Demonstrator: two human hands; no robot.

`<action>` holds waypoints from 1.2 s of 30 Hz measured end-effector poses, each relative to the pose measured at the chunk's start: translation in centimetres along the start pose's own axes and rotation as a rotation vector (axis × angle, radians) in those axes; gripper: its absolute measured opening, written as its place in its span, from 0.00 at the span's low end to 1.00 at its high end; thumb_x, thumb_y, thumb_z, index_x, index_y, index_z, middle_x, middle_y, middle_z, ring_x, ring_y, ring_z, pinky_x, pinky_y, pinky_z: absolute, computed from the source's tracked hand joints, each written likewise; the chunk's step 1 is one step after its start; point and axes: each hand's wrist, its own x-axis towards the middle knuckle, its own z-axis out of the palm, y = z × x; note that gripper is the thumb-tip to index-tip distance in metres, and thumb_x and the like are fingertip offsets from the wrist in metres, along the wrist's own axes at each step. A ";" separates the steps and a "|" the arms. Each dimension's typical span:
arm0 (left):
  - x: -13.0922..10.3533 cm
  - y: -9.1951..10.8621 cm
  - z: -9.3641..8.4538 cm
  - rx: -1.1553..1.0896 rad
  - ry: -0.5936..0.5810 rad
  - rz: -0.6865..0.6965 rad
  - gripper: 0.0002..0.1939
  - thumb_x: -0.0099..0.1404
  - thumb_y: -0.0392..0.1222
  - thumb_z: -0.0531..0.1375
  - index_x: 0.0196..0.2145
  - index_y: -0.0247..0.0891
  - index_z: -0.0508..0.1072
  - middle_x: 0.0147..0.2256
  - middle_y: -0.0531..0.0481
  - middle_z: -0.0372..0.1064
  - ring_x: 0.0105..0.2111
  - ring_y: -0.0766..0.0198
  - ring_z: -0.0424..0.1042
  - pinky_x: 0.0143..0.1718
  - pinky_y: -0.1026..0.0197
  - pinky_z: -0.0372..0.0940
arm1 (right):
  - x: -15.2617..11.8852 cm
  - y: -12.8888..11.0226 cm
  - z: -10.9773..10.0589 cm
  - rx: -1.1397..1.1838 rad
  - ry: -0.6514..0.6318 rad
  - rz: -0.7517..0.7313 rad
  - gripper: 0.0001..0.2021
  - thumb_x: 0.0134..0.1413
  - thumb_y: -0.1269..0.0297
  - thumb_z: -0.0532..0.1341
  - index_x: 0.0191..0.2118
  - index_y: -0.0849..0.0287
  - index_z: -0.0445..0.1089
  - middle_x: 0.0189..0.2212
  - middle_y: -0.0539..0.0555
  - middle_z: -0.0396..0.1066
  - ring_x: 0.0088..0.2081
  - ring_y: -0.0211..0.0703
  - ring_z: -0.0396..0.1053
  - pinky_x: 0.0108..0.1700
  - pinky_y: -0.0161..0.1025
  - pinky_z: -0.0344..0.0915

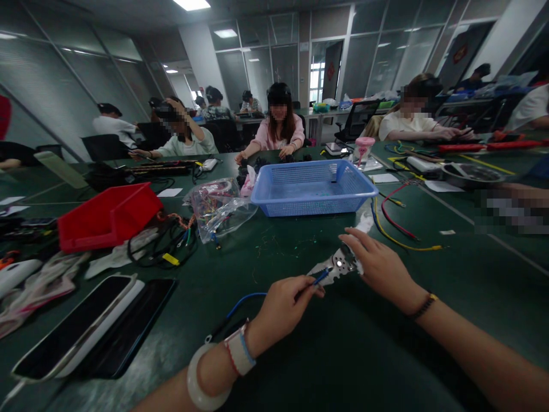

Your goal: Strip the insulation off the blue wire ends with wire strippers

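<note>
Between the fingers of my left hand [289, 303] is a blue wire [251, 296], its tail curving back to a ring terminal beside my wrist. The wire's near end lies against the jaws of a metal wire stripper [337, 266]. My right hand [377, 260] is closed around the stripper's handles, which my palm and fingers mostly hide. Whether the jaws bite on the wire I cannot tell. Small wire scraps [295, 247] lie on the green table [343, 355] just beyond my hands.
A blue basket [315, 206] stands ahead, with a plastic bag of wires [218, 206] and a red bin [114, 217] to its left. Two phones [77, 326] lie near left. Yellow and red cables [392, 234] are at right. Several people sit across the table.
</note>
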 end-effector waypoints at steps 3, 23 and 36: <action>0.0 0.0 -0.1 0.010 -0.009 0.010 0.11 0.69 0.37 0.53 0.39 0.39 0.75 0.39 0.53 0.76 0.40 0.65 0.74 0.44 0.65 0.63 | 0.1 0.1 0.1 0.012 0.025 -0.001 0.24 0.50 0.79 0.52 0.54 0.60 0.60 0.54 0.62 0.64 0.46 0.49 0.68 0.45 0.45 0.67; 0.1 1.1 -0.7 0.016 -0.164 -0.093 0.13 0.71 0.41 0.49 0.40 0.38 0.72 0.28 0.54 0.67 0.27 0.67 0.66 0.30 0.67 0.59 | 0.0 0.3 -0.2 -0.202 0.072 0.020 0.13 0.57 0.74 0.53 0.48 0.58 0.65 0.46 0.56 0.70 0.36 0.43 0.66 0.33 0.38 0.55; 1.1 1.7 -4.5 -0.297 -0.475 -0.166 0.17 0.72 0.41 0.47 0.52 0.40 0.70 0.41 0.48 0.74 0.42 0.64 0.70 0.43 0.63 0.62 | 0.1 0.2 -0.3 -0.219 0.107 0.033 0.14 0.56 0.75 0.53 0.48 0.59 0.65 0.47 0.58 0.69 0.37 0.44 0.67 0.34 0.39 0.57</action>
